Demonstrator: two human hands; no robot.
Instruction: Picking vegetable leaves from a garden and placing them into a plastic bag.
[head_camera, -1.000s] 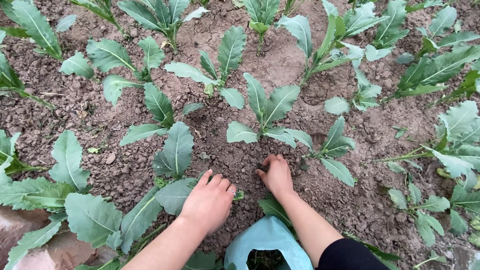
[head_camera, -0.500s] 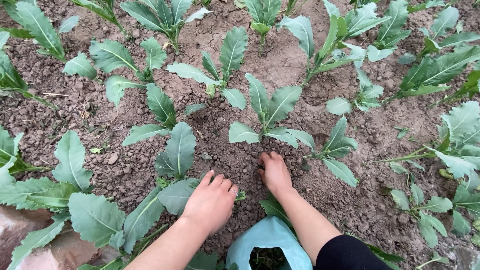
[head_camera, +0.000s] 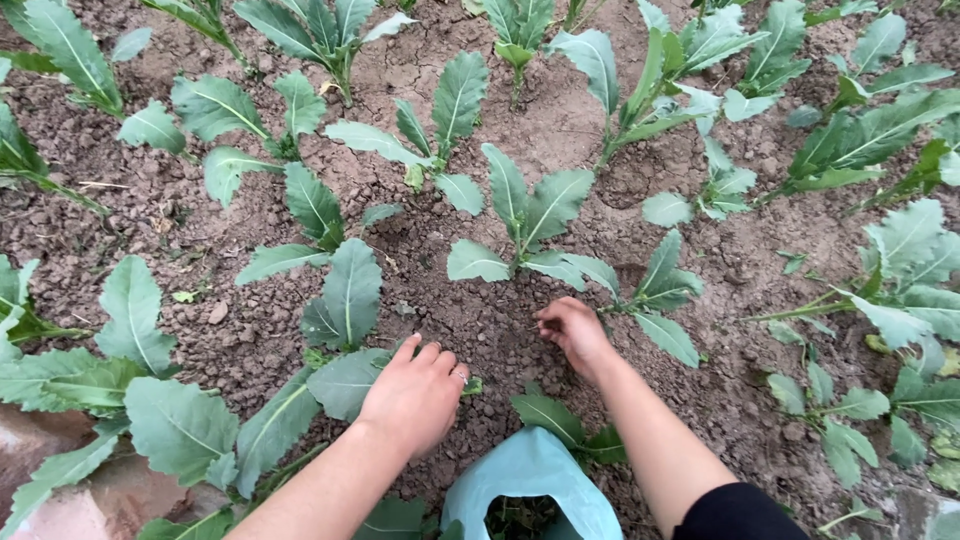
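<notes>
Two hands on soil (head_camera: 480, 330), left hand (head_camera: 415, 395) flat, right hand (head_camera: 572, 332) curled, grip hidden, bag (head_camera: 530, 475) cut off

You are looking down on an outdoor garden bed of dry, crumbly brown soil (head_camera: 480, 330), cracked and paler toward the top centre of the frame. Young leafy green plants (head_camera: 525, 215) stand spaced across the whole ground, denser along the right and left edges. A reddish stone or brick (head_camera: 95, 500) sits at the lower left corner. Daylight is even and soft, without hard shadows
</notes>
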